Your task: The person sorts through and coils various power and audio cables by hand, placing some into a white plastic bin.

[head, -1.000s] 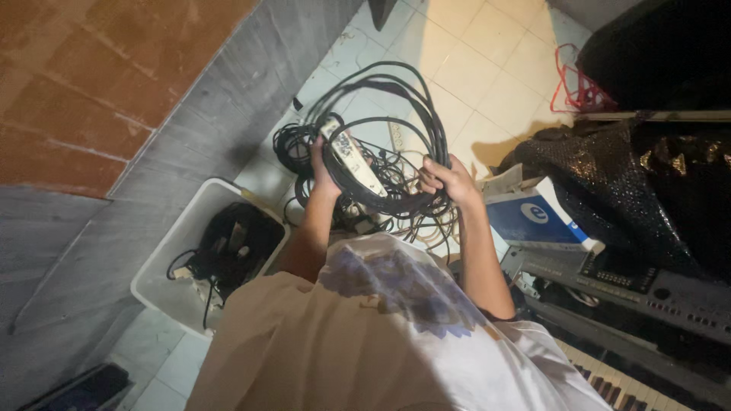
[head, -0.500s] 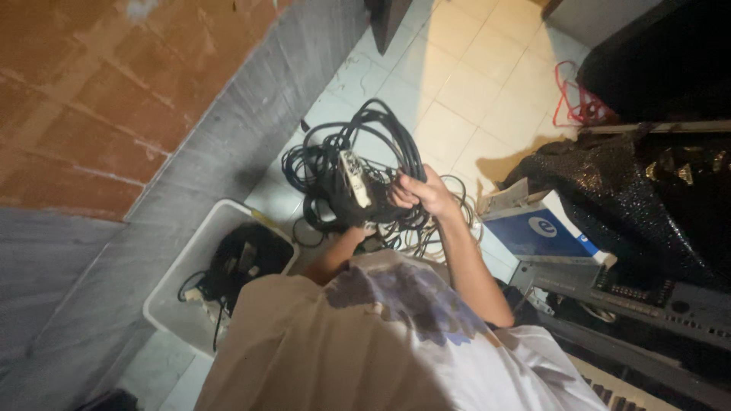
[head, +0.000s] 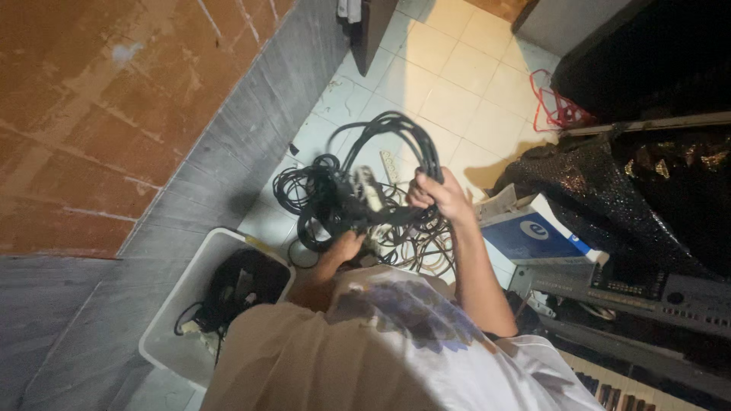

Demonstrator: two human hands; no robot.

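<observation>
From the head camera, your right hand (head: 440, 196) is closed in a fist around several loops of the black cable bundle (head: 358, 190), held above the tiled floor (head: 457, 84) just beside the grey wall (head: 251, 129). Your left hand (head: 344, 248) sits lower, under the hanging coils; its fingers seem curled into the strands, though shadow and cable hide them, so I cannot tell how firmly they grip. A white power strip (head: 368, 189) is caught up in the middle of the tangle.

To handle this well, keep the right fist high so the loops hang free, and let the left hand feed one strand at a time rather than pulling on the whole knot. Mind the power strip's weight; support it so it does not swing and tighten the snarl.

Lower left stands a white plastic bin (head: 183, 320) with more dark cables inside. To your right, a blue and white cardboard box (head: 525, 232) with a round white emblem on its blue face lies against a glittery black cloth (head: 609, 190). A red cord (head: 556, 110) lies further off on the tiles, and a keyboard (head: 640, 289) fills the lower right.
</observation>
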